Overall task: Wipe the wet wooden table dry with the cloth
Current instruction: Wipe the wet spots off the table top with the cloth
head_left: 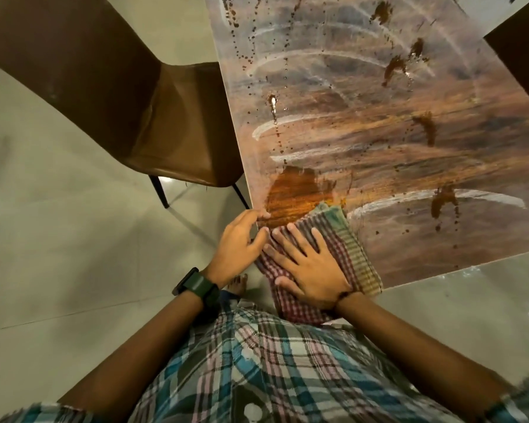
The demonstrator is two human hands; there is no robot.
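Seen from above, at the near corner of the wooden tabletop [379, 123]: right hand [310, 268] lying flat, fingers straight and spread, pressing on the checked cloth [353, 254]. Cloth folded, red and white checks with a green striped border on its right side, resting on the near corner of the tabletop and hanging partly over the near edge. Left hand [242, 239] just beside the right, at the left edge of the tabletop, fingers relaxed and slightly bent, fingertips touching the wood and the edge of the cloth, holding nothing. Dark wet patch [297, 193] just beyond the cloth, many drops and smaller wet spots farther off, with pale curved streaks. Dark green wristwatch [197, 286] on the left wrist. Brown chair [153, 117] to the left, on the pale tiled floor [58, 239].
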